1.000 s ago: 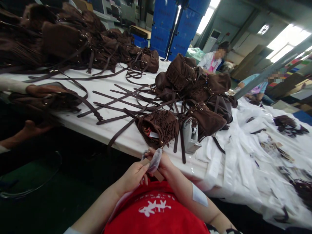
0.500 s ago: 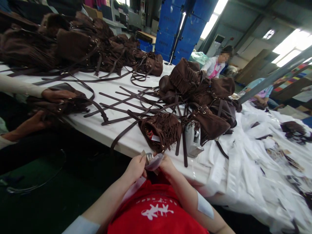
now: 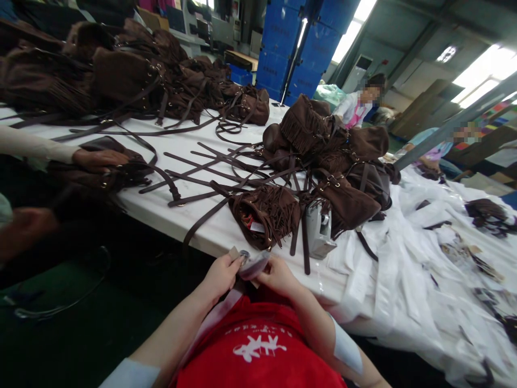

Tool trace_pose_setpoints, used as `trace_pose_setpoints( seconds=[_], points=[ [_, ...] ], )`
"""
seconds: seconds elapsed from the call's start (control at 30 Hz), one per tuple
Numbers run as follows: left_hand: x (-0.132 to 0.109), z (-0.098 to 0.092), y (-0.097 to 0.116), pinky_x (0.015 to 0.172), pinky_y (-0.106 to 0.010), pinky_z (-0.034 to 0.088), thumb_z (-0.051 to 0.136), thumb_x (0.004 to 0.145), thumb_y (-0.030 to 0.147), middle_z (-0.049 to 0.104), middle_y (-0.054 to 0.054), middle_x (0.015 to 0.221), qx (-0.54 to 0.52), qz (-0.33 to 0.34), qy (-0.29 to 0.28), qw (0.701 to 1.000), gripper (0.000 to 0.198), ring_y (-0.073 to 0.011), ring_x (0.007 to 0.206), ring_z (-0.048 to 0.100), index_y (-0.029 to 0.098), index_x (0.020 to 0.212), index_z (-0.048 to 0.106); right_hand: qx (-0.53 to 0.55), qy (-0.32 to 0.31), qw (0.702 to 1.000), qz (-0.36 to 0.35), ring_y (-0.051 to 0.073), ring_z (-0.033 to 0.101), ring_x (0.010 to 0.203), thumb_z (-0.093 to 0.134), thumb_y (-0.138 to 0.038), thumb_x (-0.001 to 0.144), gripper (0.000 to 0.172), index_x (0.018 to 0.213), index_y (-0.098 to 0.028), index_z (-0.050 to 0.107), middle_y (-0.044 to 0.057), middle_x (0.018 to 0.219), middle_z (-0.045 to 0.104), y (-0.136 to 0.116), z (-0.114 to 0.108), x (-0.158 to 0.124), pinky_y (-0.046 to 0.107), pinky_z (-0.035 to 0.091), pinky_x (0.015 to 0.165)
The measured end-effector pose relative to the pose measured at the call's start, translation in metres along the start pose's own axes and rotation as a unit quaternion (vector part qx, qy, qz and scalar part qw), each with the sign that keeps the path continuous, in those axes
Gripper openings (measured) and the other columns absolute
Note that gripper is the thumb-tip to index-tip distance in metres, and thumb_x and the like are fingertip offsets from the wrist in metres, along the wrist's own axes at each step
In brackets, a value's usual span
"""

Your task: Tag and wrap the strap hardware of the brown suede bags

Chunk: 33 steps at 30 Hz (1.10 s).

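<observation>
My left hand (image 3: 220, 275) and my right hand (image 3: 278, 275) meet at the near edge of the white table (image 3: 181, 215), both pinched on a small clear plastic sleeve (image 3: 253, 264) with a strap end and a metal ring inside. The sleeve trails down toward my red shirt. Just beyond my hands lies a brown fringed suede bag (image 3: 266, 213) with its opening facing me and a tag showing inside.
A grey tool (image 3: 319, 229) stands right of the fringed bag. Loose brown straps (image 3: 210, 172) cross the table. Piles of brown bags (image 3: 335, 145) sit behind and at the far left. A co-worker's hand (image 3: 99, 158) rests on a bag at left. White plastic bags (image 3: 424, 258) cover the right side.
My hands have shifted slightly up toward the table edge and the sleeve has turned flatter between them. The co-worker's lower hand at left has moved off and is blurred.
</observation>
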<state>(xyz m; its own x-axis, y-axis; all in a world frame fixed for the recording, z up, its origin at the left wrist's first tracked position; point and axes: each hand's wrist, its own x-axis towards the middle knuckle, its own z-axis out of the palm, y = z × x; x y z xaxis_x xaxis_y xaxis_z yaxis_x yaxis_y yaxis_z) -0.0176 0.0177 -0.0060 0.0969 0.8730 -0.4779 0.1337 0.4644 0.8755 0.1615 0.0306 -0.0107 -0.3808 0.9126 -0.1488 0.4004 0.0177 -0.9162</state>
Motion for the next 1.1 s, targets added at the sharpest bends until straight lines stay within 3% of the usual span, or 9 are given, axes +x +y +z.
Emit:
trace_pose_setpoints(
  seconds=[0.1,0.2,0.4,0.53,0.63,0.77,0.87,1.0,1.1],
  points=[
    [-0.001,-0.006,0.003,0.034,-0.020,0.014,0.052,0.085,0.056,0.036,0.011,0.031,0.013,0.020,-0.024,0.999,0.040,-0.0069,0.026,0.028,0.018,0.072,0.056,-0.012,-0.028,1.000,-0.003,0.018,0.065,0.075,0.060,-0.018,0.078,0.019,0.096,-0.018,0.067,0.003,0.085,0.071,-0.006,-0.009,-0.019,0.030,0.053,0.069],
    [-0.001,-0.005,0.006,0.033,-0.019,0.016,0.053,0.085,0.055,0.038,0.010,0.029,0.028,0.041,-0.066,0.997,0.039,-0.0073,0.025,0.031,0.018,0.073,0.057,0.119,-0.046,0.991,0.030,0.017,0.066,0.071,0.060,-0.017,0.077,0.031,0.108,-0.019,0.057,0.002,0.085,0.070,-0.007,-0.007,-0.034,0.028,0.054,0.065],
    [0.000,0.005,0.007,0.031,-0.018,0.028,0.050,0.088,0.049,0.048,0.007,0.032,0.045,0.050,-0.161,0.985,0.034,-0.0120,0.026,0.045,0.016,0.093,0.059,0.182,0.035,0.978,0.095,0.011,0.059,0.056,0.070,-0.021,0.070,0.032,0.097,-0.019,0.052,-0.005,0.065,0.063,0.002,0.006,-0.036,0.023,0.047,0.057],
    [-0.001,0.005,0.006,0.037,-0.020,0.041,0.052,0.087,0.052,0.066,0.000,0.052,0.029,0.038,-0.199,0.979,0.039,-0.0165,0.040,0.063,0.015,0.100,0.058,0.147,0.052,0.984,0.092,0.010,0.054,0.050,0.067,-0.022,0.073,0.025,0.094,-0.018,0.053,-0.008,0.058,0.056,0.000,0.004,-0.037,0.021,0.042,0.051],
    [-0.001,0.002,0.006,0.041,-0.021,0.046,0.057,0.083,0.056,0.072,-0.005,0.069,-0.008,0.024,-0.200,0.979,0.045,-0.0188,0.052,0.070,0.015,0.101,0.057,0.093,0.018,0.994,0.055,0.013,0.063,0.064,0.061,-0.015,0.076,0.020,0.095,-0.018,0.056,-0.002,0.071,0.064,-0.013,-0.001,-0.046,0.024,0.049,0.059],
    [-0.001,-0.002,0.006,0.045,-0.022,0.048,0.055,0.082,0.061,0.073,-0.007,0.070,-0.036,0.010,-0.190,0.981,0.049,-0.0189,0.055,0.071,0.015,0.098,0.055,0.013,-0.041,0.999,-0.034,0.016,0.067,0.085,0.053,-0.005,0.075,0.046,0.118,-0.020,0.054,0.004,0.101,0.070,-0.035,-0.007,-0.062,0.026,0.053,0.073],
    [-0.002,-0.005,0.008,0.049,-0.024,0.050,0.055,0.082,0.062,0.072,-0.007,0.066,-0.045,0.009,-0.193,0.980,0.049,-0.0180,0.055,0.070,0.015,0.095,0.056,-0.122,-0.035,0.985,-0.117,0.017,0.065,0.089,0.053,-0.002,0.073,0.050,0.118,-0.023,0.060,0.003,0.102,0.070,-0.044,-0.010,-0.066,0.028,0.051,0.081],
    [-0.001,-0.005,0.009,0.052,-0.024,0.051,0.055,0.081,0.064,0.071,-0.004,0.060,-0.050,0.010,-0.192,0.980,0.051,-0.0169,0.053,0.069,0.016,0.097,0.057,-0.195,-0.043,0.964,-0.178,0.017,0.065,0.093,0.054,-0.002,0.076,0.044,0.112,-0.024,0.065,0.003,0.103,0.071,-0.038,-0.014,-0.061,0.026,0.050,0.083],
    [0.000,-0.002,0.006,0.051,-0.025,0.050,0.056,0.078,0.068,0.069,-0.005,0.058,-0.041,0.007,-0.204,0.978,0.056,-0.0187,0.053,0.069,0.014,0.094,0.058,-0.229,-0.018,0.953,-0.198,0.017,0.067,0.085,0.057,-0.013,0.087,0.022,0.102,-0.023,0.069,0.004,0.094,0.072,-0.025,-0.016,-0.056,0.026,0.050,0.077]
  ],
)
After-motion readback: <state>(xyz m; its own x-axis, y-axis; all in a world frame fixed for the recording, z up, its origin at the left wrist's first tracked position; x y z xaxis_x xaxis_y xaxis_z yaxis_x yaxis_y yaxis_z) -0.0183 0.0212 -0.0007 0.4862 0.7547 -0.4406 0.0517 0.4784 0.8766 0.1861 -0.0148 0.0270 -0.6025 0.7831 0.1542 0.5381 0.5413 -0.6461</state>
